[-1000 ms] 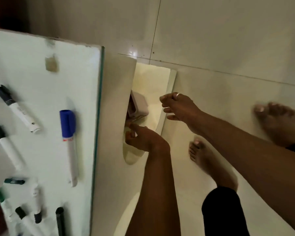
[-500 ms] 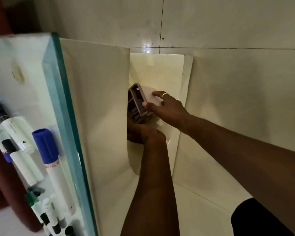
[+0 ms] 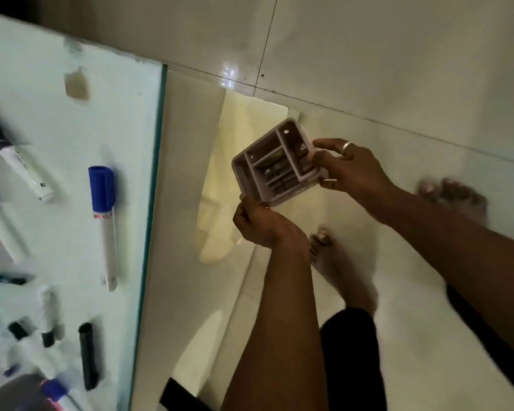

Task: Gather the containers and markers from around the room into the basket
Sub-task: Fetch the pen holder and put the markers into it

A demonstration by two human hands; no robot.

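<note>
A small pale pink container [image 3: 275, 163] with inner compartments is held in the air beside the table, its open side facing me. My left hand [image 3: 261, 223] grips its lower corner and my right hand [image 3: 347, 167], with a ring on one finger, grips its right edge. On the glass table [image 3: 72, 158] at left lie several markers: one with a blue cap [image 3: 103, 221], a dark-capped one [image 3: 15, 164], a white one [image 3: 2, 228] and a black one [image 3: 87, 355]. No basket is in view.
The table's glass edge [image 3: 153, 203] runs top to bottom left of my hands, with its cream side panel [image 3: 184, 203] below it. My bare feet [image 3: 339, 268] stand on the pale tiled floor [image 3: 398, 69]. A dark object [image 3: 178, 396] lies at the bottom.
The container has come out from the cream recess below the table and now sits higher and further right, turned open side up, with both hands on it. The view has swung back over the table.
</note>
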